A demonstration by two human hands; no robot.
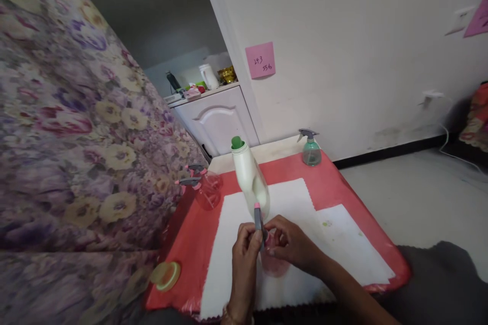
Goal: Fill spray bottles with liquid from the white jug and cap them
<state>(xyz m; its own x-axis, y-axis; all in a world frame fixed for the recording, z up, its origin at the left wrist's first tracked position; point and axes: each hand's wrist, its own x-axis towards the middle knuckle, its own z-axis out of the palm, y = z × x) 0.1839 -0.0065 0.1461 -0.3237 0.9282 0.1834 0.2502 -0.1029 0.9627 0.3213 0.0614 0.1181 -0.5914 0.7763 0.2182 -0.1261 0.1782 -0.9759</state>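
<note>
My left hand [246,246] is closed round the grey and pink spray head [258,219] of a small pink spray bottle [272,263]. My right hand [292,244] grips the neck of that same bottle, fingers curled. The bottle stands on a white cloth [297,198] over a red table [335,183]. Just behind the hands a white bottle with a green top [248,175] stands upright.
A red spray bottle [206,189] sits at the table's left edge, a green spray bottle [311,148] at the far edge. A yellow-green lid [166,275] lies at the near left corner. Floral fabric [68,122] fills the left; a white wall [343,51] with a pink note [260,60] stands behind.
</note>
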